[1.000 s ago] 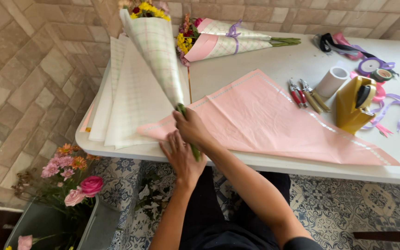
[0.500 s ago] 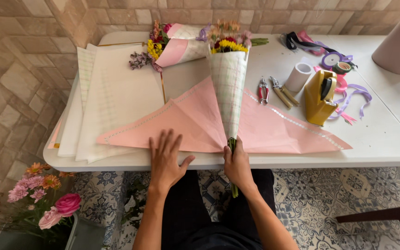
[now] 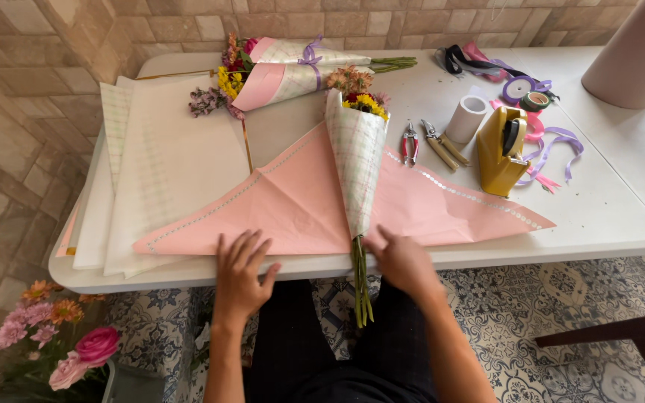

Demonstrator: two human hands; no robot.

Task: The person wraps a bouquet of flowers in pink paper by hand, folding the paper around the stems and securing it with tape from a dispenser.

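Note:
A bouquet in a white checked paper cone lies on a pink sheet of wrapping paper on the white table. Its green stems hang over the front edge. My right hand rests on the pink sheet's lower edge just right of the stems, fingers touching the cone's base. My left hand lies flat, fingers spread, on the sheet's lower left edge. Neither hand holds anything.
A finished wrapped bouquet lies at the back. Stacked wrapping sheets lie left. Pliers and snips, a tape roll, a yellow tape dispenser and ribbons sit right. A flower bucket stands on the floor.
The cone bouquet has come to lie flat in the middle of the pink sheet. My right hand has let go of the stems; my left hand stays flat on the sheet.

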